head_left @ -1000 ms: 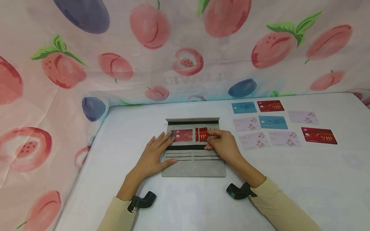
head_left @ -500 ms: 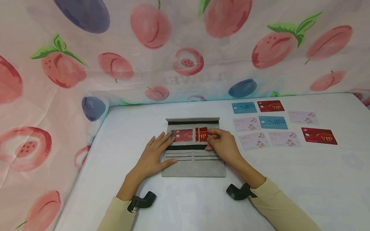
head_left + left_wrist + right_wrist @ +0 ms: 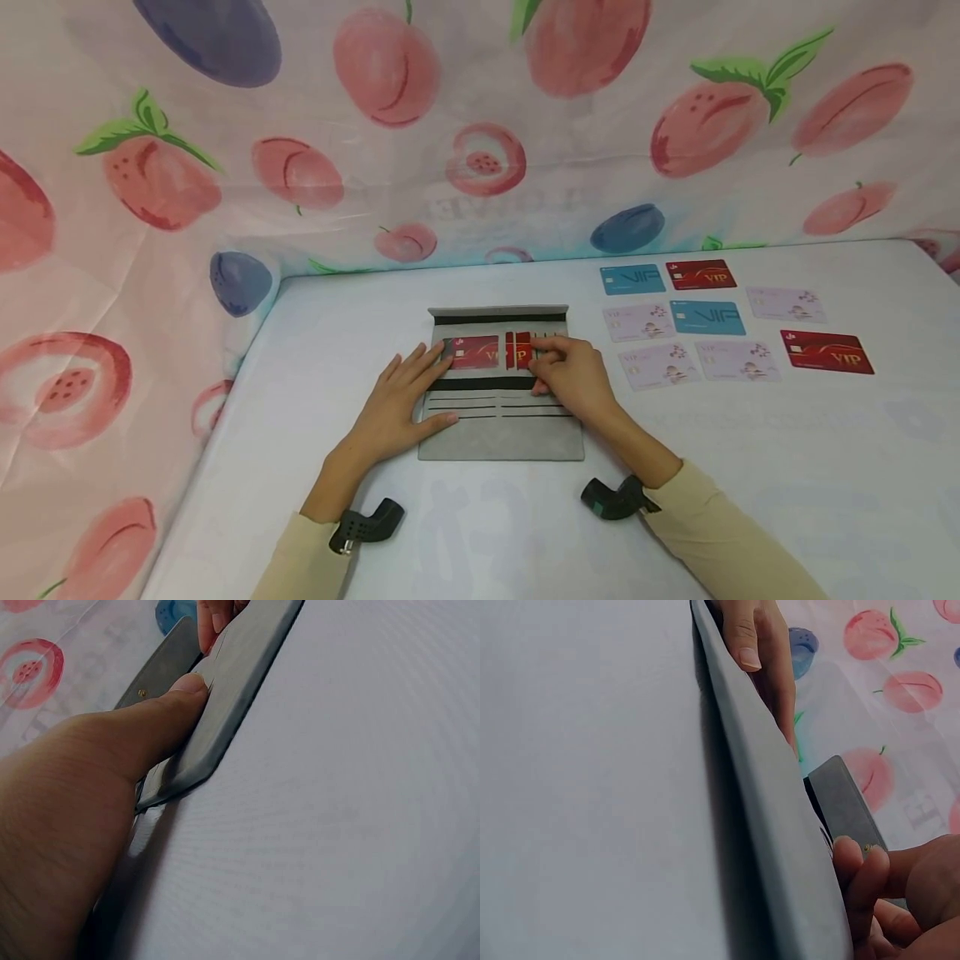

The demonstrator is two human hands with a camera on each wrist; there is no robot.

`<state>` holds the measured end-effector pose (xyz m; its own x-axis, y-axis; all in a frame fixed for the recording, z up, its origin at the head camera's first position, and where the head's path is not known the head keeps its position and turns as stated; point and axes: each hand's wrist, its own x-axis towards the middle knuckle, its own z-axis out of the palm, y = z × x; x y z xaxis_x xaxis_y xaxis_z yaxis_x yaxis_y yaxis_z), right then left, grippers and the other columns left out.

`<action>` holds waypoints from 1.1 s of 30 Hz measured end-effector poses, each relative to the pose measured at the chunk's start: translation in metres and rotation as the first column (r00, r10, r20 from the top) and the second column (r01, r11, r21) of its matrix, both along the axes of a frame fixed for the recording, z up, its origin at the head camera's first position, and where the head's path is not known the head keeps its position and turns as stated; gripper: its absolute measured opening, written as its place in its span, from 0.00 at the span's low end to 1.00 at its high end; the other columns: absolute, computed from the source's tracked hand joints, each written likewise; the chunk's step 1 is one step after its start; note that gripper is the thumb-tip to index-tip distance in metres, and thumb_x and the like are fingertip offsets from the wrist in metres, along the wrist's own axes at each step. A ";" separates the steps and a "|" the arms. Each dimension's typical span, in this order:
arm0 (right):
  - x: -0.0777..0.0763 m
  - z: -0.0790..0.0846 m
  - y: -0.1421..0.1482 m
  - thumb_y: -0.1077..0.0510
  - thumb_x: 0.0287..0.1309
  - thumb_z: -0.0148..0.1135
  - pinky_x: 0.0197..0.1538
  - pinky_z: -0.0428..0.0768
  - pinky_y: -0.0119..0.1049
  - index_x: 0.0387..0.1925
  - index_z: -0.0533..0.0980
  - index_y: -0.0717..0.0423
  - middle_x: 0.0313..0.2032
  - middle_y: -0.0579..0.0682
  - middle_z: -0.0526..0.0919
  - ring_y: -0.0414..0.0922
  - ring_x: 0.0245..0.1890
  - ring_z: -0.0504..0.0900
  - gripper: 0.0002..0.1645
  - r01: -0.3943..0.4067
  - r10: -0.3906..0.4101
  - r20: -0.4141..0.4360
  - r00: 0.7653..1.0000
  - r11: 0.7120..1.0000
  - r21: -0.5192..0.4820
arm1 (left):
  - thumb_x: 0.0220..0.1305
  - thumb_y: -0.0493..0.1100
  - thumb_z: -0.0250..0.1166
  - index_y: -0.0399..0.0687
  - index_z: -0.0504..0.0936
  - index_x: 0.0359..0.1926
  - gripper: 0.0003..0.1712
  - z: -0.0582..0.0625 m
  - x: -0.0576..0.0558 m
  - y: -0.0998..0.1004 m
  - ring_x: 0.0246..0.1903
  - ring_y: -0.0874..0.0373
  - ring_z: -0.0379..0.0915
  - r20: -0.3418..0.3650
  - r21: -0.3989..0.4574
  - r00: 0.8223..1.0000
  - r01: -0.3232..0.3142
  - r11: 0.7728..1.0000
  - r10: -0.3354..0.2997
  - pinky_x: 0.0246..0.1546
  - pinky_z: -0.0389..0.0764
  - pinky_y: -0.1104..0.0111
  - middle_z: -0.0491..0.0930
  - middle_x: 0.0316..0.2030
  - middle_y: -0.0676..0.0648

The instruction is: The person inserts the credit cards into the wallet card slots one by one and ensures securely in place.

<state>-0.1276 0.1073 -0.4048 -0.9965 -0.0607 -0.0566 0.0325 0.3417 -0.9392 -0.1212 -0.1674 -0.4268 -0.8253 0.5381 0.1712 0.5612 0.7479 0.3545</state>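
An opened grey card wallet (image 3: 500, 437) lies on the white table, with black bands and rows of slits. My left hand (image 3: 401, 408) rests spread on its left side, fingers near a red VIP card (image 3: 474, 352) that sits in the left pocket. My right hand (image 3: 577, 375) pinches the right end of another red VIP card (image 3: 522, 343), partly tucked behind narrow strips of the wallet. The left wrist view shows my left thumb (image 3: 165, 712) pressing the wallet's face. In the right wrist view, curled right fingers (image 3: 862, 881) are at the wallet; the card is hidden there.
To the right lie several loose cards in rows: blue VIP cards (image 3: 707, 317), red VIP cards (image 3: 827, 352) and pale pink VIP cards (image 3: 737, 361). A fruit-printed cloth (image 3: 555, 167) hangs behind the table (image 3: 720, 483). Each wrist carries a black camera mount (image 3: 367, 525).
My right hand has shifted slightly left, carrying the pinched red card a little farther left behind the strips. My left hand holds its place on the wallet.
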 end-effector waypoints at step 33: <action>-0.003 0.004 0.005 0.63 0.65 0.57 0.31 0.82 0.33 0.55 0.75 0.65 0.33 0.55 0.83 0.46 0.25 0.84 0.19 -0.105 0.108 0.088 0.990 0.994 -0.041 | 0.57 0.63 0.63 0.51 0.62 0.71 0.45 0.001 0.001 0.000 0.72 0.49 0.42 0.007 0.001 1.000 -0.002 1.000 0.002 0.70 0.40 0.51 0.53 0.72 0.48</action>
